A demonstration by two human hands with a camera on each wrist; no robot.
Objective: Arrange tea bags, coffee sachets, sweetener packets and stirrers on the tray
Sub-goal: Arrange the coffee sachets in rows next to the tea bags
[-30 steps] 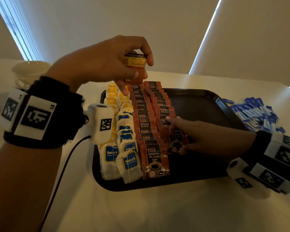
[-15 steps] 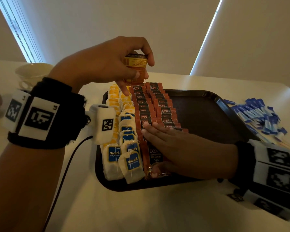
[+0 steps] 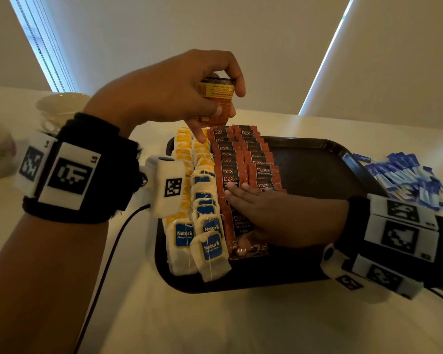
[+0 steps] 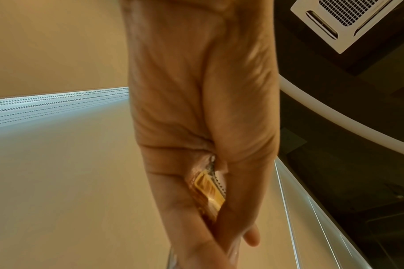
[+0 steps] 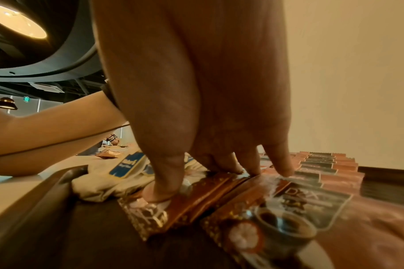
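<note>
Left hand (image 3: 169, 90) is raised over the far end of the tray (image 3: 317, 159), grip closed on a small stack of coffee packets (image 3: 216, 100); thumb and fingers cover most of it, only a yellow label panel shows and its print is too small to read. In the left wrist view just a yellow-edged sliver of that stack (image 4: 210, 189) peeks out between palm and fingers; the rest is hidden and blurred.

Right hand (image 3: 279, 215) lies flat, fingers straight, grip open, pressing on the near end of the coffee rows (image 3: 243, 159). It hides the near packets of the right-hand row; the nearest packet of the left row is partly covered, showing "D2X", "BLACK" and part of "Coffee". The right wrist view shows fingertips (image 5: 253, 163) and thumb touching the packets, a coffee cup picture printed on the near one, text smeared.

Coffee packets run in two overlapping rows down the tray's middle, "D2X" readable on several. Just left of them, two rows of tea bags (image 3: 205, 208): near ones carry blue tags reading "Natur's", smaller line under it illegible; far ones have yellow tags, unreadable. The left wrist camera unit blocks part of the outer tea row.

Blue sweetener packets (image 3: 404, 177) sit heaped on the bench (image 3: 215, 323), right of the tray, print illegible. A white cup (image 3: 59, 108) stands at far left, partly hidden behind the left wristband.
</note>
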